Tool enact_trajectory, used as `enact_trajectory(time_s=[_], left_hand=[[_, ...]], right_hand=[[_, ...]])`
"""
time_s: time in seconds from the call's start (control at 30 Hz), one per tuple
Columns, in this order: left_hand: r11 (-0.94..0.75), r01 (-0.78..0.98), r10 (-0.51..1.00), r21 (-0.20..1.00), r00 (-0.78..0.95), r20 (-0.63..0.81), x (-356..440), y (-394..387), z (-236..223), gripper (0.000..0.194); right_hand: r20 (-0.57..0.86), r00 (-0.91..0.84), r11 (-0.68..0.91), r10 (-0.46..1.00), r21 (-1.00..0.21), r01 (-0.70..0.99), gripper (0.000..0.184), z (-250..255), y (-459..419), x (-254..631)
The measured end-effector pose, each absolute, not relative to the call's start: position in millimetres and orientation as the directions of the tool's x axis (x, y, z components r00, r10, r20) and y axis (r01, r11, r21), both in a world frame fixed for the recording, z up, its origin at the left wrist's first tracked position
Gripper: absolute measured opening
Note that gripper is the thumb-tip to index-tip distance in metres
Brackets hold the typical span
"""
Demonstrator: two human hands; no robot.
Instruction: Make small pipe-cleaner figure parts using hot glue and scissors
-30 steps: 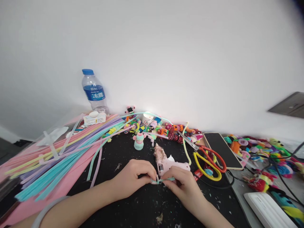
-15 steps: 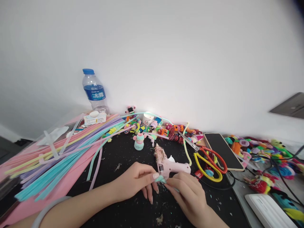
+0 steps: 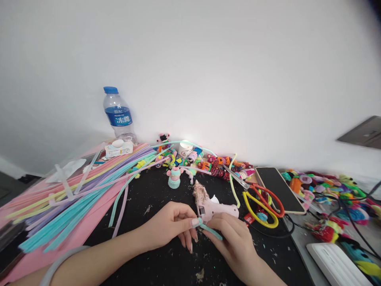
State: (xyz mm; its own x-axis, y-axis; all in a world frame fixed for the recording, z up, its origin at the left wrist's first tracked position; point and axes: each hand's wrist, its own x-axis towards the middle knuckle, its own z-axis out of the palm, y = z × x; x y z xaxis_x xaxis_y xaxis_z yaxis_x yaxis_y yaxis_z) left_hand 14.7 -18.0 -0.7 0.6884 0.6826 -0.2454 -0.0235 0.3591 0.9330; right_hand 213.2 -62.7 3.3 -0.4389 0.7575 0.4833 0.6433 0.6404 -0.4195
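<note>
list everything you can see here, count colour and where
pipe cleaner piece: one, teal, pinched between both hands
glue gun: one, pink, on the black mat just behind the hands
small figure: one, pink and teal, mid mat
pipe cleaner stems: many, teal, purple, pink, yellow, spread at left
water bottle: one, clear with blue cap, by the wall
scissors: two pairs, yellow and red handles, right of the gun
phone: one, black, right of the scissors
finished bits: many, mixed colours, along the wall
black mat: one, under the hands
left hand: holds the teal piece
right hand: holds the teal piece
</note>
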Motion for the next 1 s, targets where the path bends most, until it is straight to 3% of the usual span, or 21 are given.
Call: enact_trajectory(time_s=[0.47, 0.73, 1.0], left_hand=[[0.339, -0.022, 0.66, 0.94, 0.718, -0.221, 15, -18, 1, 0.027], [0.223, 0.039, 0.7, 0.974, 0.689, -0.188, 16, -22, 7, 0.024], [0.138, 0.055, 0.749, 0.989, 0.647, -0.141, 20, -27, 10, 0.021]], right_hand=[[0.448, -0.46, 0.639, 0.767, -0.459, 0.618, 0.015, 8, -61, 211], [0.276, -0.475, 0.547, 0.836, -0.496, 0.674, 0.016, 13, -62, 205], [0.394, -0.514, 0.646, 0.762, -0.408, 0.645, 0.021, 10, -65, 203]])
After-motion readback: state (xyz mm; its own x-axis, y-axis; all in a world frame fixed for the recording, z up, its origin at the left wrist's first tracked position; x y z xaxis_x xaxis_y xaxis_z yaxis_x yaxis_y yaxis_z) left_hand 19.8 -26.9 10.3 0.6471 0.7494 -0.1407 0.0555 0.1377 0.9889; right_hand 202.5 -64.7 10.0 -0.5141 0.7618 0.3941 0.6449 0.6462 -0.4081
